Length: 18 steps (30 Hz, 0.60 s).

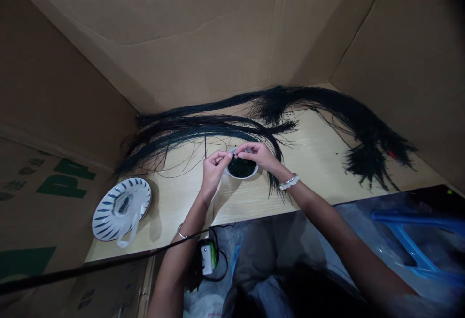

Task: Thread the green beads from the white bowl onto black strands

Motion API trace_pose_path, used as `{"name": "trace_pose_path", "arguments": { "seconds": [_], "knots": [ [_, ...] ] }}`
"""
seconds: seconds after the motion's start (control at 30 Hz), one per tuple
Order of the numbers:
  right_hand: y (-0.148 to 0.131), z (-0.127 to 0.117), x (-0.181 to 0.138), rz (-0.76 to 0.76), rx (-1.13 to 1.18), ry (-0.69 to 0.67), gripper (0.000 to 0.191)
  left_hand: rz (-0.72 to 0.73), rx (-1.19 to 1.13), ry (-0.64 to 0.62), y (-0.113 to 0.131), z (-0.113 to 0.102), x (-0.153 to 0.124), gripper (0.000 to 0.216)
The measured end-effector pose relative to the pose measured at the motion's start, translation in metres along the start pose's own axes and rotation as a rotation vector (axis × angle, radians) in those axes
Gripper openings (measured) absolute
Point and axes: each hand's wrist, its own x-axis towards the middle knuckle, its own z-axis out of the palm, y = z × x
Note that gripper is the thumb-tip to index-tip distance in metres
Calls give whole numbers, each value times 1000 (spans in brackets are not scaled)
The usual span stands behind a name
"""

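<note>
A small white bowl [227,172] full of tiny dark green, bead-like bits [241,166] stands on the pale wooden table. Above its far rim, my left hand [212,171] and my right hand [259,155] meet with their fingertips pinched together. A tiny dark thing seems to be between the fingers, too small to name. Just beyond the hands lie long bundles of thin dark strands [203,129], some curving round the right side of the bowl beneath my right wrist.
Another thick dark bundle [327,99] arcs along the back to the right, ending in frayed tufts. At the left edge, a patterned plate [103,216] holds a clear plastic bag [132,211]. Cardboard walls [203,32] enclose the table. A black cable [145,254] crosses the front left.
</note>
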Motion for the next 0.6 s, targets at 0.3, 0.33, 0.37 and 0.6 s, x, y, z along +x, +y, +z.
{"name": "trace_pose_path", "arguments": {
  "seconds": [0.3, 0.33, 0.37, 0.6],
  "knots": [
    [1, -1, 0, -3, -47, 5, 25, 12, 0, 2, -1, 0, 0, 45],
    [1, -1, 0, -4, -48, 5, 25, 13, 5, 3, -2, 0, 0, 45],
    [1, -1, 0, -4, -47, 5, 24, 15, 10, 4, -2, -1, 0, 45],
    [3, -1, 0, -7, -61, -3, 24, 28, 37, -2, -3, -2, -1, 42]
  ]
}}
